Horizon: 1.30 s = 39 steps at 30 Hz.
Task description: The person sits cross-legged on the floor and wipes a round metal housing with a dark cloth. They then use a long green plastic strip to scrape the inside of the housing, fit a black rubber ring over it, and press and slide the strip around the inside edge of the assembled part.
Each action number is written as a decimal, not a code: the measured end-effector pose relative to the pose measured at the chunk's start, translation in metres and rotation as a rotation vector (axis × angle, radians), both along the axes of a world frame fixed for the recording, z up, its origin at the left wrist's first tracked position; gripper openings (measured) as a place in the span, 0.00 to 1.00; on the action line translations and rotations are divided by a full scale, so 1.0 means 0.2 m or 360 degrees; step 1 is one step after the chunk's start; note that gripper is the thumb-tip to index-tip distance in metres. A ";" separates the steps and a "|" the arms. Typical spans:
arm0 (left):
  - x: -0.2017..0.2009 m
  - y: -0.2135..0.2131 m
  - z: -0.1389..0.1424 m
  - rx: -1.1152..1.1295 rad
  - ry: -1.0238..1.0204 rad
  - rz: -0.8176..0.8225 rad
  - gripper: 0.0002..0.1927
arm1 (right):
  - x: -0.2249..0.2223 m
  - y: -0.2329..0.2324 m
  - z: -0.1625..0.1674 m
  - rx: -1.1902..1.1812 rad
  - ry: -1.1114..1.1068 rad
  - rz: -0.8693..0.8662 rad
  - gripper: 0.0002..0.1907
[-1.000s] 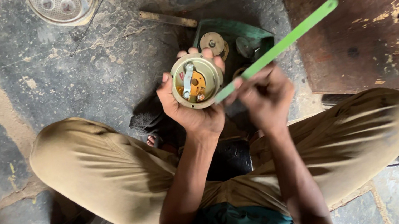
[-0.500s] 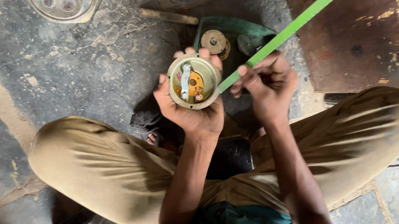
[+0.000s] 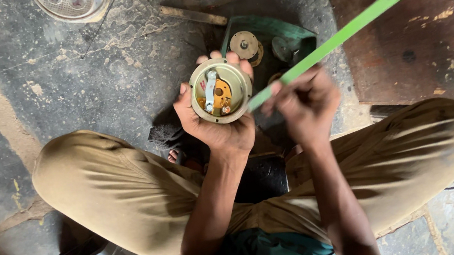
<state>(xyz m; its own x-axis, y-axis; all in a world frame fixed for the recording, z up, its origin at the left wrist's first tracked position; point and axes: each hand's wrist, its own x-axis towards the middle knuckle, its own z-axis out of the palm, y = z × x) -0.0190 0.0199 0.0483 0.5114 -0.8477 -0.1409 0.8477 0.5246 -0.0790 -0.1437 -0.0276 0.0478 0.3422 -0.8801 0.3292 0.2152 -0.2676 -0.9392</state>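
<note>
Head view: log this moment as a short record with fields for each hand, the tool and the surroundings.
left hand: cups a round brass-coloured metal mechanism, open face up
right hand: grips a long flat green strip
strip tip: at the mechanism's rim
posture: seated cross-legged on a cracked dark concrete floor
nearby: green metal tray with round parts, worn brown wooden board

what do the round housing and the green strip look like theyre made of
Round housing, cupped in the left hand: likely metal, dull brass-grey with a worn sheen at the rim; an orange part and a silvery lever sit inside.
Green strip, held by the right hand: thin, flat and evenly bright green, so painted metal or plastic; the picture can't settle which.
</note>
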 end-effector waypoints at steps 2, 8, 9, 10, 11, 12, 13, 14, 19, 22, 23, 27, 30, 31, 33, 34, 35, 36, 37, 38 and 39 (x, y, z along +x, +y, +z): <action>0.00 0.00 0.01 0.0047 -0.0012 -0.0006 0.23 | 0.00 0.00 0.00 0.0040 0.0077 0.0018 0.06; 0.00 0.01 0.01 0.0061 -0.0016 -0.0016 0.24 | 0.00 0.01 0.01 0.0034 0.0103 0.0001 0.07; 0.00 0.01 0.01 0.0038 0.0000 -0.0027 0.24 | 0.00 0.01 0.01 0.0008 0.0127 0.0004 0.08; 0.00 0.01 0.01 0.0024 0.0017 -0.0037 0.23 | 0.00 0.01 0.02 0.0042 0.0111 -0.0024 0.07; 0.00 0.01 0.01 0.0013 0.0039 -0.0041 0.23 | 0.00 0.01 0.02 0.0080 0.0100 -0.0047 0.07; 0.00 0.01 0.01 0.0035 0.0026 -0.0035 0.23 | 0.00 0.01 0.02 0.0114 0.0089 -0.0066 0.06; 0.00 0.01 0.01 0.0048 0.0008 -0.0030 0.24 | 0.00 0.01 0.03 0.0046 0.0149 -0.0047 0.07; 0.00 0.01 0.00 0.0059 -0.0013 -0.0030 0.24 | 0.00 0.01 0.03 -0.0025 0.0205 -0.0033 0.07; -0.01 0.00 0.00 -0.0061 0.0006 -0.0025 0.24 | -0.01 -0.01 0.01 0.0349 -0.0038 -0.0089 0.06; -0.04 -0.02 -0.02 -0.0017 -0.0271 0.0109 0.28 | -0.02 -0.02 0.00 0.0626 -0.0322 -0.0010 0.04; -0.06 -0.03 -0.04 0.0039 -0.0397 0.0168 0.30 | -0.02 -0.02 0.00 0.0754 -0.0470 0.0041 0.03; -0.08 -0.06 -0.15 0.0322 -0.0874 0.0291 0.34 | -0.04 -0.03 0.03 0.1097 -0.0688 0.0085 0.03; -0.06 -0.09 -0.26 0.0569 -0.1313 0.0228 0.37 | -0.05 -0.07 0.05 0.0759 -0.0514 -0.0022 0.04; -0.06 -0.09 -0.29 0.0591 -0.1307 0.0101 0.37 | -0.07 -0.08 0.06 0.0725 -0.0530 -0.0047 0.04; -0.07 -0.10 -0.32 0.0499 -0.1262 -0.0056 0.35 | -0.09 -0.10 0.08 0.0648 -0.0562 -0.0100 0.03; -0.08 -0.11 -0.33 0.0387 -0.1222 -0.0083 0.33 | -0.11 -0.10 0.08 0.0649 -0.0567 -0.0108 0.03; -0.10 -0.11 -0.32 0.0276 -0.1180 -0.0112 0.31 | -0.12 -0.10 0.08 0.0652 -0.0573 -0.0117 0.02; -0.12 -0.11 -0.30 0.0193 -0.1080 -0.0067 0.28 | -0.13 -0.10 0.09 0.0658 -0.0576 -0.0129 0.01; -0.15 -0.11 -0.28 0.0116 -0.0982 -0.0021 0.26 | -0.14 -0.09 0.09 0.0698 -0.0604 -0.0124 0.02; -0.16 -0.10 -0.25 0.0099 -0.0922 -0.0011 0.26 | -0.14 -0.09 0.09 0.0738 -0.0633 -0.0119 0.02; -0.16 -0.09 -0.21 0.0082 -0.0863 0.0000 0.26 | -0.14 -0.08 0.09 0.0777 -0.0663 -0.0117 0.03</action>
